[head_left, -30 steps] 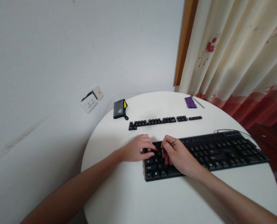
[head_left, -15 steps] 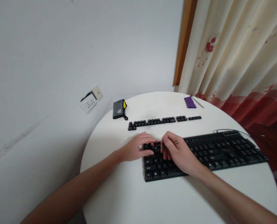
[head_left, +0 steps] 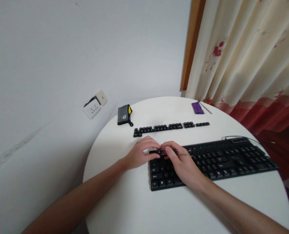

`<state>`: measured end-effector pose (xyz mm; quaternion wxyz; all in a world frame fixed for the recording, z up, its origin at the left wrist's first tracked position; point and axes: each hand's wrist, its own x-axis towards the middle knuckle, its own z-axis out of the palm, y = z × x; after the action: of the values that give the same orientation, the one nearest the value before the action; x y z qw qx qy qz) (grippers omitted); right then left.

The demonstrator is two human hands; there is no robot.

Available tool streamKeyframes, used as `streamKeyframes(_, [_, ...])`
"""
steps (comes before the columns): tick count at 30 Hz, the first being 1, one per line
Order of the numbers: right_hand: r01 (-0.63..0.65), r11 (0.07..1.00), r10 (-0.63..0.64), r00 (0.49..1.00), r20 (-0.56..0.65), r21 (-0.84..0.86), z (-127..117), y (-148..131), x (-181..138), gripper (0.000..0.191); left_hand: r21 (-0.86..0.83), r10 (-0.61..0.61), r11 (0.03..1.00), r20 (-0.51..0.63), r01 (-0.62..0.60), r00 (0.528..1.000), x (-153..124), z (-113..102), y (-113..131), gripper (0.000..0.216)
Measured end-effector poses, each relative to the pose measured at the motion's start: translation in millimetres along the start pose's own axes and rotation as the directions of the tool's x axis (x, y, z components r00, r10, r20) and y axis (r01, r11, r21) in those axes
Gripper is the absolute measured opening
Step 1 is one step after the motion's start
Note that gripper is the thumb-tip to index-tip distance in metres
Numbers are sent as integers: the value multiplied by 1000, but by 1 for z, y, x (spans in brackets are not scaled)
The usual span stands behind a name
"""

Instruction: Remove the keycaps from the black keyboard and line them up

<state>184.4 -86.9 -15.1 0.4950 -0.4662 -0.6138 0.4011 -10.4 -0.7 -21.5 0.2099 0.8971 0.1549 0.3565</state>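
Note:
A black keyboard lies across the round white table. My left hand rests on its upper left corner, fingers bent and pressed together over the edge. Beside it, over the left keys, my right hand is closed in a pinch on a thin wire tool that sticks out to the right. The two hands' fingertips nearly touch above the top key row. Behind the keyboard lies a row of loose black keycaps.
A grey pouch with a yellow patch lies at the table's far left edge. A purple item and a thin stick lie at the far right. The keyboard cable loops behind it. Wall socket left, curtain right.
Both hands have shifted up the keyboard from the middle key rows to its top row, and the right hand's fingers have turned to the left toward the left hand.

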Motion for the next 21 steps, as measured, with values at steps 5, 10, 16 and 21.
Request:
streamKeyframes(5, [-52, 998, 53, 998, -40, 28, 3, 5, 2, 28, 85, -44, 995, -36, 47, 998, -2, 2, 2, 16])
streamKeyframes(10, [-42, 998, 45, 996, -76, 37, 4, 7, 4, 26, 106, -50, 993, -31, 53, 998, -4, 6, 3, 15])
streamKeyframes(16, [-7, 1000, 4, 991, -135, -17, 4, 6, 2, 23, 211, -56, 974, -134, 84, 989, -5, 18, 16, 17])
streamKeyframes(21, [5, 1000, -5, 987, -163, -6, 3, 4, 3, 22, 270, -48, 958, -195, 101, 980, -7, 27, 20, 14])
